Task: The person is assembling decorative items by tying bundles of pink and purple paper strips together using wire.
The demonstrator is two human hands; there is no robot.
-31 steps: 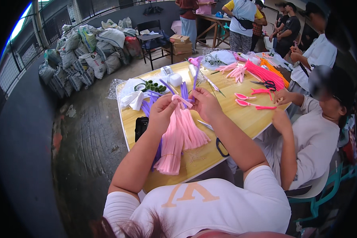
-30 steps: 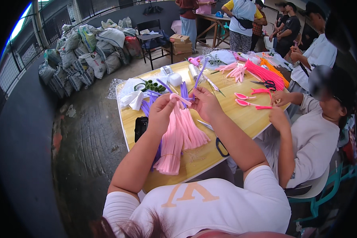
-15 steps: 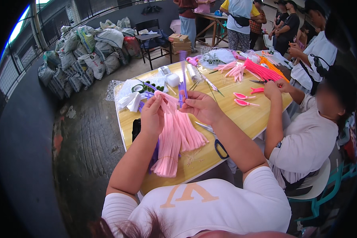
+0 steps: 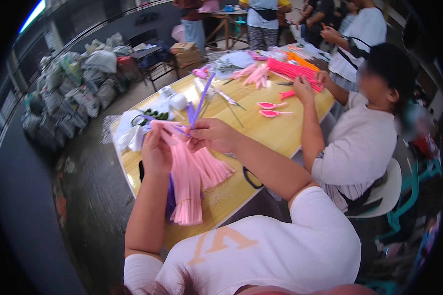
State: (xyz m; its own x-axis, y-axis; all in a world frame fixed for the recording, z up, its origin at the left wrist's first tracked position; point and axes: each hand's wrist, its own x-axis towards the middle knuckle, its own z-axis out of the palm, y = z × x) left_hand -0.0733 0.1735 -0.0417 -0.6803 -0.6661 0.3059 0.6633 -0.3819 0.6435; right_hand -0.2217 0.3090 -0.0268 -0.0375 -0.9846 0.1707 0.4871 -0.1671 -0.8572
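Observation:
My left hand [image 4: 157, 151] pinches the folded end of some pink pipe cleaners [image 4: 168, 129]. Close beside it, my right hand [image 4: 212, 135] grips a purple pipe cleaner [image 4: 202, 102] that sticks up above the fingers. The purple and pink strips meet between my two hands; just how they cross is blurred. Below my hands lies a thick bundle of pink pipe cleaners [image 4: 186, 201] on the wooden table [image 4: 226, 199], with purple ones [image 4: 170, 196] showing at its left edge. Scissors with a dark blue handle [image 4: 252, 178] lie right of the bundle, partly hidden by my right forearm.
White rolls [image 4: 174, 100], green fuzzy pieces [image 4: 157, 114] and a white cloth [image 4: 131, 139] lie at the table's left. Two pink leaf-shaped pieces [image 4: 275, 113] lie toward a seated co-worker [image 4: 362, 118], who handles bright pink pipe cleaners [image 4: 293, 70]. Filled sacks [image 4: 79, 81] are piled against the wall.
My right hand has come closer to my left, bringing the purple strip against the pink ones. The whole view has swung, so the table sits further left.

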